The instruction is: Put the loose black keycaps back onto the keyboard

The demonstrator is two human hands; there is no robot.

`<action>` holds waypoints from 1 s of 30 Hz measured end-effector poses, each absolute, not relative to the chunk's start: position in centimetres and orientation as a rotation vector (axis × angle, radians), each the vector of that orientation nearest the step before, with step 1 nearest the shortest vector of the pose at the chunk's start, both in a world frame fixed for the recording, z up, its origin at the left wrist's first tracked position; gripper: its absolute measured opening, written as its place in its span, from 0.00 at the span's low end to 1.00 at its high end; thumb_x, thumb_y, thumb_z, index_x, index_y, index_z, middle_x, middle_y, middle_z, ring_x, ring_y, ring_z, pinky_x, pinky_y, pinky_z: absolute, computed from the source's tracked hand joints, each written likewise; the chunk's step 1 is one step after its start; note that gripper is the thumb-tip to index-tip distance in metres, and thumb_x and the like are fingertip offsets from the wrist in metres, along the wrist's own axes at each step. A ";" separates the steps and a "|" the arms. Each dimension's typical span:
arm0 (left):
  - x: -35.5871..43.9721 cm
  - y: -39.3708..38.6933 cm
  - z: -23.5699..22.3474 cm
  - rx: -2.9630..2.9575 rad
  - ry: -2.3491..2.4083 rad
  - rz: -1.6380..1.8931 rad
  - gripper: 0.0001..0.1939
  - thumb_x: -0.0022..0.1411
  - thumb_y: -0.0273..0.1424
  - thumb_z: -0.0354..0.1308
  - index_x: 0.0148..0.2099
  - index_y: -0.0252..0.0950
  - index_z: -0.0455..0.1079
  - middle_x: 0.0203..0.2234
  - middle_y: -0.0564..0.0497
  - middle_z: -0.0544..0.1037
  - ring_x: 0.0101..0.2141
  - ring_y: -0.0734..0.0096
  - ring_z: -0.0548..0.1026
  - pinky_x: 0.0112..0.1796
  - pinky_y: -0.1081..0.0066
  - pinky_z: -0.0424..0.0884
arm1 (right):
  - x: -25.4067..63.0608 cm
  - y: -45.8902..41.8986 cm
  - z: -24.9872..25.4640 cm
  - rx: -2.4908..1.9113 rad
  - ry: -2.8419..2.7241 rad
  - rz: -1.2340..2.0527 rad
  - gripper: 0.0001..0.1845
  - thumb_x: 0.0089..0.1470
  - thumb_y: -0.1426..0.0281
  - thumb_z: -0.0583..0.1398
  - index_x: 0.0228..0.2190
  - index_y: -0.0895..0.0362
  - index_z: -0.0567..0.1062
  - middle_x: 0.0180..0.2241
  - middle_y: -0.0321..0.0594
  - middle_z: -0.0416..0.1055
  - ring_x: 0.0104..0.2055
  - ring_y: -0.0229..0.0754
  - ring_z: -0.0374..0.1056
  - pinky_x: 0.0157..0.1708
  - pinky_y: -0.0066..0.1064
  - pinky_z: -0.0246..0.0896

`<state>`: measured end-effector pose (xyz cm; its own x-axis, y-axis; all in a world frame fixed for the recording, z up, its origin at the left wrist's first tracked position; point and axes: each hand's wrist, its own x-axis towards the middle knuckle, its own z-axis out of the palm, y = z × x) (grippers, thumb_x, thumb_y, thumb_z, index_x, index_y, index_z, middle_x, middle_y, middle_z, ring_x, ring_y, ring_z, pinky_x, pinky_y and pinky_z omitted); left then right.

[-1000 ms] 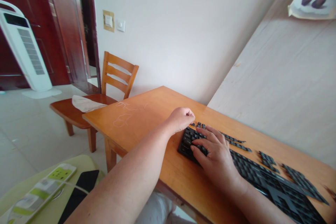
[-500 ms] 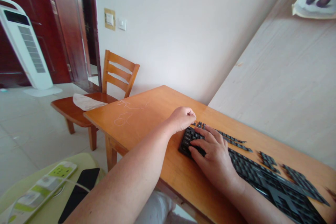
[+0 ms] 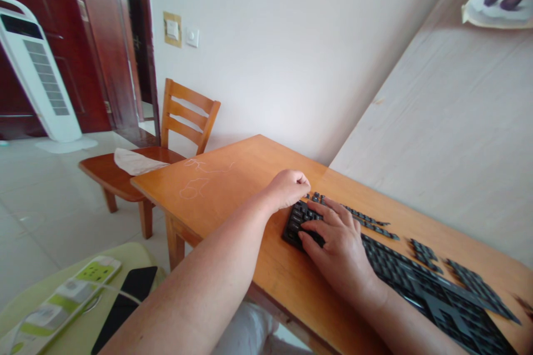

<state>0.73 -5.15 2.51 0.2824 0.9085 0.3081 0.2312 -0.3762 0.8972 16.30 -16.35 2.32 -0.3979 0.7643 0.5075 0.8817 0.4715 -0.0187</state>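
A long black keyboard (image 3: 433, 299) lies along the front of the wooden table. My right hand (image 3: 337, 238) rests on its far left end, palm down, fingers spread over the keys. Just beyond that end, my left hand (image 3: 289, 186) is closed, its fingertips pinched low by the tabletop near some loose black keycaps (image 3: 318, 198). Whatever the pinch holds, if anything, is hidden. Rows of keycaps (image 3: 370, 219) lie behind the keyboard, with a small cluster of keycaps (image 3: 425, 254) and a larger block of keycaps (image 3: 478, 284) farther right.
The wooden table (image 3: 233, 199) has white scribbles on its left part and meets the wall behind. A wooden chair (image 3: 187, 116) with a white cloth (image 3: 137, 162) stands at its left. Lower left, a green stool (image 3: 133, 252) bears a power strip (image 3: 62, 299) and a black phone (image 3: 125, 299).
Both hands stay in nearly the same place and pose. The whole view has shifted very slightly.
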 end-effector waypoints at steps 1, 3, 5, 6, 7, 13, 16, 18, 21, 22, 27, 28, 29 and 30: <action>0.7 -5.1 2.5 1.793 1.032 1.119 0.08 0.52 0.32 0.54 0.28 0.34 0.71 0.24 0.51 0.77 0.28 0.72 0.72 0.30 0.74 0.65 | 16.2 -16.4 2.3 -1.369 -2.272 -0.350 0.08 0.55 0.66 0.61 0.33 0.46 0.82 0.56 0.33 0.70 0.63 0.57 0.53 0.55 0.56 0.53; 0.7 -5.0 2.4 1.802 1.031 1.110 0.08 0.52 0.33 0.54 0.29 0.34 0.72 0.25 0.51 0.78 0.29 0.72 0.72 0.30 0.74 0.66 | 16.2 -16.4 2.4 -1.369 -2.270 -0.349 0.08 0.55 0.66 0.61 0.32 0.46 0.82 0.56 0.33 0.71 0.63 0.57 0.53 0.55 0.56 0.53; 0.7 -5.0 2.3 1.810 1.033 1.105 0.09 0.53 0.34 0.54 0.29 0.34 0.72 0.25 0.51 0.78 0.29 0.72 0.72 0.30 0.74 0.66 | 16.2 -16.3 2.4 -1.368 -2.272 -0.350 0.07 0.55 0.66 0.61 0.32 0.46 0.82 0.55 0.33 0.71 0.63 0.57 0.53 0.55 0.56 0.53; 0.7 -5.0 2.3 1.812 1.035 1.104 0.09 0.53 0.34 0.54 0.29 0.34 0.72 0.25 0.51 0.78 0.29 0.72 0.72 0.30 0.74 0.66 | 16.2 -16.3 2.4 -1.369 -2.273 -0.351 0.07 0.54 0.66 0.61 0.32 0.46 0.81 0.55 0.33 0.71 0.63 0.57 0.53 0.55 0.56 0.53; 0.7 -5.0 2.3 1.813 1.038 1.101 0.09 0.52 0.34 0.54 0.29 0.34 0.72 0.25 0.51 0.78 0.29 0.72 0.72 0.30 0.74 0.66 | 16.3 -16.3 2.4 -1.370 -2.275 -0.353 0.07 0.54 0.66 0.62 0.32 0.46 0.81 0.55 0.33 0.71 0.63 0.57 0.53 0.55 0.56 0.53; 0.7 -5.1 2.5 1.821 1.043 1.089 0.08 0.52 0.32 0.55 0.30 0.34 0.72 0.25 0.52 0.78 0.29 0.71 0.73 0.31 0.74 0.67 | 16.5 -16.3 2.4 -1.375 -2.270 -0.367 0.06 0.54 0.66 0.62 0.31 0.46 0.81 0.54 0.33 0.72 0.62 0.57 0.54 0.55 0.56 0.53; 0.7 -5.0 2.5 1.828 1.039 1.085 0.07 0.52 0.32 0.55 0.29 0.34 0.72 0.25 0.51 0.78 0.30 0.72 0.73 0.31 0.74 0.67 | 16.4 -16.2 2.4 -1.373 -2.267 -0.368 0.06 0.54 0.66 0.62 0.31 0.46 0.81 0.54 0.33 0.72 0.62 0.57 0.55 0.55 0.56 0.53; 0.7 -5.0 2.5 1.831 1.037 1.086 0.07 0.52 0.32 0.55 0.29 0.34 0.72 0.25 0.51 0.78 0.30 0.71 0.73 0.31 0.74 0.67 | 16.3 -16.2 2.4 -1.373 -2.261 -0.374 0.06 0.54 0.65 0.62 0.32 0.46 0.81 0.54 0.33 0.72 0.61 0.57 0.55 0.55 0.55 0.52; 0.7 -5.0 2.4 1.836 1.030 1.085 0.07 0.52 0.32 0.55 0.29 0.34 0.72 0.26 0.51 0.78 0.30 0.71 0.73 0.31 0.74 0.67 | 16.3 -16.3 2.4 -1.382 -2.258 -0.389 0.06 0.54 0.66 0.62 0.31 0.46 0.81 0.54 0.33 0.72 0.61 0.57 0.55 0.55 0.55 0.53; 0.7 -4.9 2.4 1.837 1.028 1.086 0.07 0.52 0.32 0.55 0.29 0.34 0.72 0.26 0.51 0.78 0.30 0.71 0.73 0.31 0.74 0.67 | 16.3 -16.3 2.4 -1.384 -2.257 -0.398 0.06 0.54 0.66 0.62 0.31 0.46 0.81 0.54 0.32 0.72 0.61 0.57 0.55 0.55 0.55 0.53; 0.7 -4.9 2.4 1.843 1.032 1.087 0.07 0.52 0.32 0.55 0.29 0.35 0.71 0.26 0.51 0.78 0.29 0.72 0.73 0.30 0.74 0.66 | 16.6 -16.1 2.3 -1.385 -2.256 -0.425 0.06 0.54 0.66 0.62 0.31 0.47 0.81 0.54 0.32 0.72 0.61 0.57 0.55 0.55 0.55 0.52; 0.7 -4.9 2.5 1.843 1.033 1.085 0.07 0.52 0.32 0.55 0.29 0.34 0.72 0.26 0.51 0.78 0.29 0.72 0.73 0.30 0.74 0.66 | 16.6 -16.1 2.2 -1.384 -2.256 -0.422 0.06 0.54 0.66 0.62 0.31 0.47 0.81 0.54 0.33 0.72 0.61 0.57 0.55 0.55 0.56 0.52; 0.7 -5.0 2.5 1.844 1.034 1.082 0.07 0.52 0.32 0.54 0.29 0.34 0.72 0.25 0.51 0.78 0.29 0.72 0.73 0.30 0.74 0.66 | 16.7 -16.1 2.2 -1.382 -2.256 -0.418 0.06 0.54 0.66 0.62 0.31 0.47 0.81 0.54 0.33 0.72 0.61 0.57 0.55 0.55 0.56 0.53; 0.7 -5.0 2.5 1.844 1.035 1.081 0.07 0.52 0.31 0.54 0.29 0.34 0.72 0.25 0.51 0.78 0.29 0.72 0.73 0.31 0.74 0.66 | 16.7 -16.1 2.2 -1.380 -2.257 -0.414 0.06 0.54 0.66 0.62 0.31 0.46 0.81 0.54 0.33 0.72 0.61 0.57 0.55 0.55 0.56 0.53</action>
<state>0.70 -4.95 2.47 0.3165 0.8979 0.3058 0.2666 -0.3936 0.8798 16.67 -16.12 2.20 -0.3910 0.7536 0.5283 0.8921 0.4516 0.0160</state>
